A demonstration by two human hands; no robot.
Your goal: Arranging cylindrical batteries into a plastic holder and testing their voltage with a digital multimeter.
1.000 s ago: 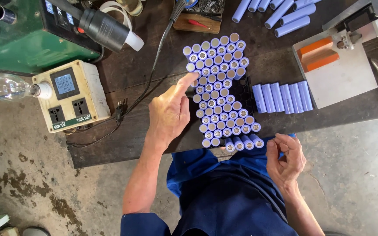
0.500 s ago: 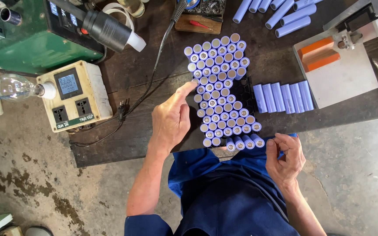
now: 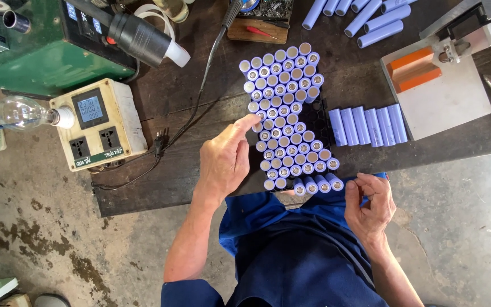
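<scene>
Nearest me, my right hand [image 3: 370, 202], at the table [image 3: 200, 170] edge: grip curled around one pale blue cylindrical cell [image 3: 377, 177], mostly hidden by the fingers. My left hand [image 3: 225, 159]: grip loose, holding nothing, forefinger stretched out with its tip on the left edge of the cell pack [image 3: 288, 113]. Cell pack, middle of the table: many pale blue cells standing upright in a black honeycomb holder [image 3: 320, 116], packed touching; some holder pockets on the right side stand bare. Loose row of five cells [image 3: 367, 125] lying flat, just right of the holder. White base with orange blocks [image 3: 436, 91], beyond those. Heap of loose cells [image 3: 359, 17], far edge. Cream meter box with two sockets [image 3: 95, 125], left. Green machine [image 3: 46, 45], far left, behind it.
</scene>
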